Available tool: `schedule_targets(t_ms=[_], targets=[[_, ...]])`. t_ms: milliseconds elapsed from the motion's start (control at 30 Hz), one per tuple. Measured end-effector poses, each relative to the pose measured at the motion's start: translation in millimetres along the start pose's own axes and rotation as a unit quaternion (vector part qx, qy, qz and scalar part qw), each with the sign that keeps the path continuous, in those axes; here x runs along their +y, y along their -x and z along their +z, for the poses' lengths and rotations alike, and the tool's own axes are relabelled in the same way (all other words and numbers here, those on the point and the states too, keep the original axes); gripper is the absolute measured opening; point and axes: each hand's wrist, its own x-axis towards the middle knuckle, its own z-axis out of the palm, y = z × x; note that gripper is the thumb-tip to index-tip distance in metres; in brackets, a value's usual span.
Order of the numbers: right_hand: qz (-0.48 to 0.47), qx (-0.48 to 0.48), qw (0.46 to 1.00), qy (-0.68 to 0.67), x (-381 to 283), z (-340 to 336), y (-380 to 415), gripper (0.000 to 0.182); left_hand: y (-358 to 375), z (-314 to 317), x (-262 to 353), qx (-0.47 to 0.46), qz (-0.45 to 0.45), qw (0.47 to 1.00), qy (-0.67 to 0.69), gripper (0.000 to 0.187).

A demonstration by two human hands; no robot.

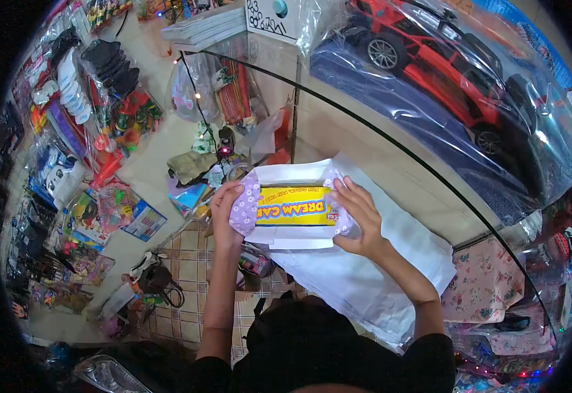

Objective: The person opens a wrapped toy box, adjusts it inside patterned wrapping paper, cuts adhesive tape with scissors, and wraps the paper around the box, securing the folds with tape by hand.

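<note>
A yellow box [296, 207] with "DREAM CAR" lettering, upside down from this view, lies between my hands. White paper [292, 172] edges it above and below, and purple flowered paper [245, 208] is folded over both its ends. My left hand [226, 206] grips the left end, fingers on the flowered paper. On the right end, my right hand [359, 219] presses the paper with its fingers on top and its thumb at the lower edge. White sheets [391, 262] lie beneath and to the right.
A glass sheet with a dark edge [391, 130] curves across the counter. Behind it stands a large packaged red toy car [423, 65]. Bagged goods [119, 98] hang at the left. Stacked white booklets [204, 27] lie at the top, and pink floral fabric [486, 281] is at the right.
</note>
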Motion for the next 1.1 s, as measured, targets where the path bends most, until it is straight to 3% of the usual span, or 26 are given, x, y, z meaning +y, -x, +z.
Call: schedule_targets(t_ms=[133, 233, 267, 333, 467, 533, 600, 700, 767, 833, 900, 1000, 1100], targets=[[-0.069, -0.006, 0.996, 0.053, 2, -11, 3, 0.069, -10, 17, 14, -0.035, -0.031, 0.998, -0.036, 0.019], [-0.109, 0.053, 0.991, -0.051, 2, -12, 3, 0.075, -35, 19, 15, -0.123, -0.105, 0.983, -0.084, 0.022], [-0.124, 0.056, 0.988, -0.072, 2, -11, 4, 0.076, -27, 23, 11, -0.125, -0.040, 0.988, -0.080, 0.024], [-0.155, 0.062, 0.979, -0.114, 5, -3, 5, 0.076, -30, 30, 8, -0.243, 0.075, 0.960, -0.116, 0.027], [-0.185, 0.101, 0.970, -0.121, -3, 13, -4, 0.070, -81, 42, -32, -0.398, 0.214, 0.884, -0.116, 0.032], [-0.198, 0.133, 0.965, -0.108, -5, 19, -7, 0.065, -103, 56, -38, -0.359, 0.186, 0.899, -0.170, 0.031], [-0.166, 0.093, 0.979, -0.071, -14, 13, -12, 0.062, -107, 67, -34, -0.181, 0.012, 0.956, -0.232, 0.030], [-0.130, 0.073, 0.988, -0.037, -25, 11, -16, 0.059, -61, 58, -23, 0.061, 0.267, 0.953, -0.132, 0.033], [-0.105, 0.069, 0.992, -0.011, -32, 13, -18, 0.058, 12, 45, -31, 0.095, 0.325, 0.931, -0.139, 0.050], [-0.074, 0.054, 0.995, 0.024, -41, 16, -20, 0.057, 71, 15, -54, -0.050, 0.404, 0.867, -0.287, 0.075], [-0.048, 0.023, 0.998, 0.022, -50, 20, -26, 0.057, 105, 19, -57, -0.096, 0.418, 0.827, -0.363, 0.095], [-0.041, -0.058, 0.997, 0.002, -70, 24, -40, 0.055, 119, 24, -85, -0.056, 0.366, 0.840, -0.396, 0.106], [-0.061, -0.052, 0.994, -0.073, -72, 34, -45, 0.063, 111, 17, -94, 0.048, 0.358, 0.812, -0.459, 0.114]])
